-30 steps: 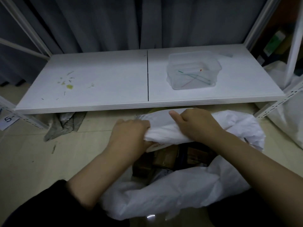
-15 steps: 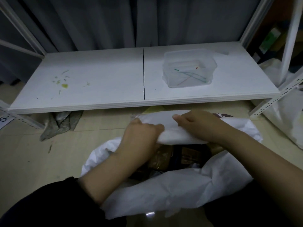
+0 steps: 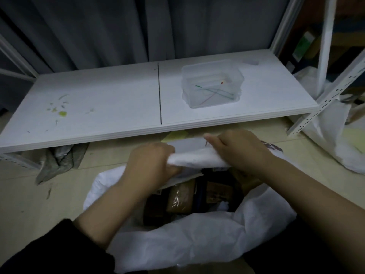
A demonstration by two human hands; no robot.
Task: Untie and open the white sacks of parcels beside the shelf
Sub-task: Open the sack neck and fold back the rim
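Observation:
A white sack point(image 3: 197, 240) stands open on the floor right in front of me, below the low white shelf point(image 3: 118, 99). Brown and dark parcels point(image 3: 181, 196) show inside its mouth. The far rim of the sack point(image 3: 195, 160) is rolled into a thick fold. My left hand point(image 3: 152, 165) grips the left end of that fold, fingers curled round it. My right hand point(image 3: 241, 151) grips the fold's right end, thumb stretched left along the top. A second white sack point(image 3: 335, 139) lies at the right, past the shelf post.
A clear plastic box point(image 3: 211, 84) with several coloured ties stands on the shelf. Green stains point(image 3: 62, 113) mark the shelf's left part. A grey crumpled bag point(image 3: 59, 159) lies under the shelf at left. A slotted metal post point(image 3: 325, 99) rises at right. Grey curtain hangs behind.
Both hands have kept their hold on the rolled rim and shifted slightly. More of the sack's left side and the parcels inside has come into view.

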